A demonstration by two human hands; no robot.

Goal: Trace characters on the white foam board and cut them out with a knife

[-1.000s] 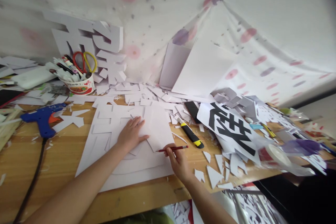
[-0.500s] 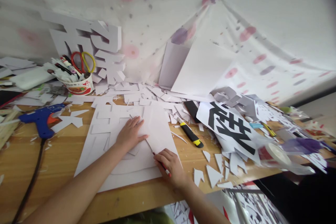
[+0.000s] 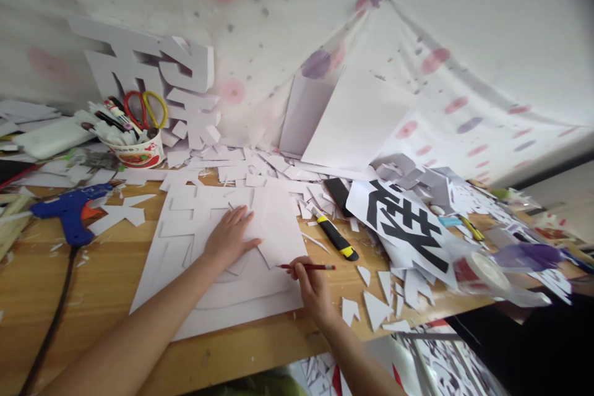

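While the table (image 3: 111, 284) bears it beneath the spread left hand (image 3: 232, 235), the sheet (image 3: 236, 312) looks light and prone to slide, best steadied by its edges; the cut-out (image 3: 278, 229) under the same palm seems stiff but fragile at narrow strokes; the right hand (image 3: 313, 291), apart, pinches the slim, probably rigid pencil (image 3: 320, 266) near its tip.

Soft, even light falls over my left fingers (image 3: 238, 215) and the white paper (image 3: 250, 291), with only faint grey shadows along its layers. The wide lens stretches my forearms (image 3: 139, 328); beyond the bench's (image 3: 116, 266) back edge, the spotted sheeting (image 3: 273, 6) looks blurry.
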